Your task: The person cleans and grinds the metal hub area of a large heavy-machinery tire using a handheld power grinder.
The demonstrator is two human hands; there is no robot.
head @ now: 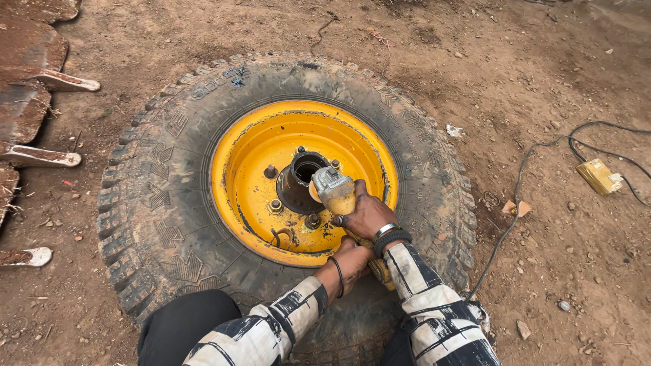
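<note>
At the bottom, two sleeves with black and white checks, and a dark knee beside them. Just above, the left hand [349,261], fingers wrapped tight round the back end of a yellow grinder [337,195]. A black band on that wrist. A bit further up, the right hand [367,214], fingers curled snug over the grinder body, with a metal bangle and dark band at the wrist. Grey grinder head right up against the dark hub [300,181] in the middle of the wheel; cannot tell if touching. Round the hub, bolts, then a yellow rim [271,146] with scraped, dirty paint. Round the rim, a big muddy tyre [163,196], flat on the dirt ground [515,61]. Off to the right, a small yellow box [599,176] on the dirt, with a black cable [519,183] looping to it. Far left, rusty metal teeth [41,157].
</note>
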